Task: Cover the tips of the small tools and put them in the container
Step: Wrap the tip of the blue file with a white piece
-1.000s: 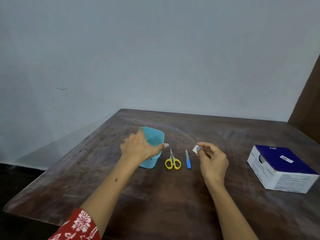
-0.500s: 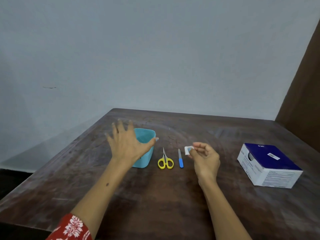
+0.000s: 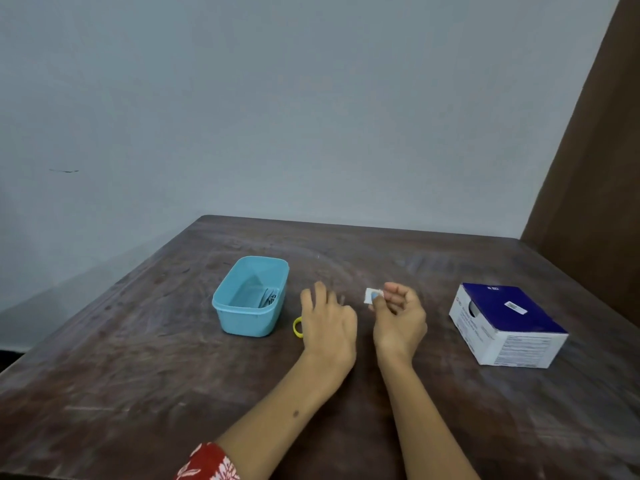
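Note:
A light blue plastic container (image 3: pixel 227 308) stands on the dark wooden table (image 3: pixel 138 375), with a small metal tool (image 3: pixel 269 296) lying inside. My left hand (image 3: pixel 329 323) hovers right of it, fingers loosely spread, over the yellow-handled scissors (image 3: pixel 297 328); only one yellow loop shows. The small blue-handled tool is hidden behind that hand. My right hand (image 3: pixel 398 317) pinches a small white piece (image 3: pixel 372 295) between thumb and fingertips.
A blue and white cardboard box (image 3: pixel 507 323) sits on the right side of the table. A grey wall rises behind the table's far edge, and a brown wooden panel (image 3: pixel 595 168) stands at the far right.
My left hand has left the container and moved right over the scissors and the blue tool. The right hand still pinches the white piece.

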The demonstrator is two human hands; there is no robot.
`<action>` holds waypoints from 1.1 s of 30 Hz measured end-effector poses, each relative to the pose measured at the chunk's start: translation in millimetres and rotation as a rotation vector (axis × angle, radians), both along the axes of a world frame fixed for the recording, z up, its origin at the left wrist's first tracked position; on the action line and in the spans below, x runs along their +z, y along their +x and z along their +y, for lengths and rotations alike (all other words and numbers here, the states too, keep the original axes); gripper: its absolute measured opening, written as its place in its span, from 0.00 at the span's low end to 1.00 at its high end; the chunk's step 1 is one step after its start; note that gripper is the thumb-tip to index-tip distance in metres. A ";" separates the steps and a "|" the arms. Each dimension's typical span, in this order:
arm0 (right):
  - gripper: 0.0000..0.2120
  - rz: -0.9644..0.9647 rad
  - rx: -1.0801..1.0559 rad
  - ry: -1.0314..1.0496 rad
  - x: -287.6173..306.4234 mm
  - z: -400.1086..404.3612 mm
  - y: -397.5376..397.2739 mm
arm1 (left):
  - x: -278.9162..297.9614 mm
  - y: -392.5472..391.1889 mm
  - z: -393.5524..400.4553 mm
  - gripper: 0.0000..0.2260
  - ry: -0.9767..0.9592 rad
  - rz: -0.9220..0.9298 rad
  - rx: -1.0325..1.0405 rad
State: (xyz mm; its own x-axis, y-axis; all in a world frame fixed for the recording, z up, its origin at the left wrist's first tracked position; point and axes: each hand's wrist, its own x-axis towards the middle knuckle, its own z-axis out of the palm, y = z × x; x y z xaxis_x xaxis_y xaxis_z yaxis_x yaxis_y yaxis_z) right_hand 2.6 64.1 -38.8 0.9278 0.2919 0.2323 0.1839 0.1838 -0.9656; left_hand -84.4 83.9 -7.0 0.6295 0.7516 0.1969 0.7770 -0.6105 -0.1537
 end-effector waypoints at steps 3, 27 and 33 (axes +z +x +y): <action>0.15 -0.021 0.018 -0.019 -0.5 -1.9 -0.1 | 4.3 0.1 1.5 0.09 0.004 -0.039 -0.022; 0.10 -0.569 0.151 -0.128 -1.9 1.4 -13.8 | -15.8 -14.6 30.9 0.07 -1.145 -1.456 0.018; 0.09 -0.541 0.089 -0.120 3.6 -3.4 -11.4 | -12.2 -17.4 24.7 0.05 -1.218 -1.269 -0.013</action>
